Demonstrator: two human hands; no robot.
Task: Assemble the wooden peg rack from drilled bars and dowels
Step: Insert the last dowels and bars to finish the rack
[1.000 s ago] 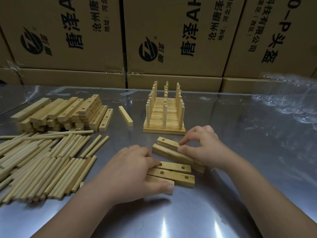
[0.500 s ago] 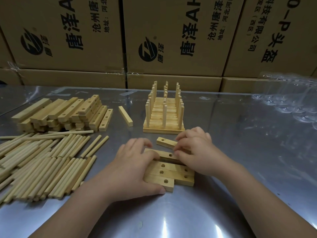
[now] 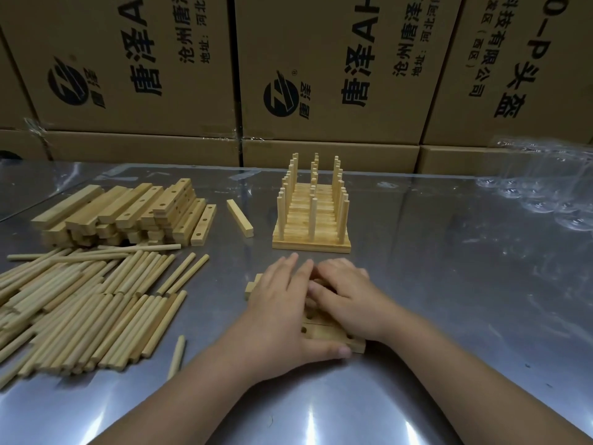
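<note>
Left hand (image 3: 279,316) lies flat on the bars (image 3: 324,332); right hand (image 3: 348,301) covers them, grip unclear. Rack (image 3: 311,220) stands just beyond; dowels (image 3: 80,309) lie left.

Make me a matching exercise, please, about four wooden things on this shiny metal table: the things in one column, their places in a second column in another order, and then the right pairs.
Things
1. finished wooden peg rack with upright pegs
2. stack of drilled square wooden bars
3. large pile of round wooden dowels
4. row of flat drilled wooden bars

Places
A. under the left hand and the right hand
B. far left, behind the dowels
C. left, nearer than the stack
D. middle, beyond the hands

Pairs: 1-D, 2-B, 3-C, 4-A
</note>
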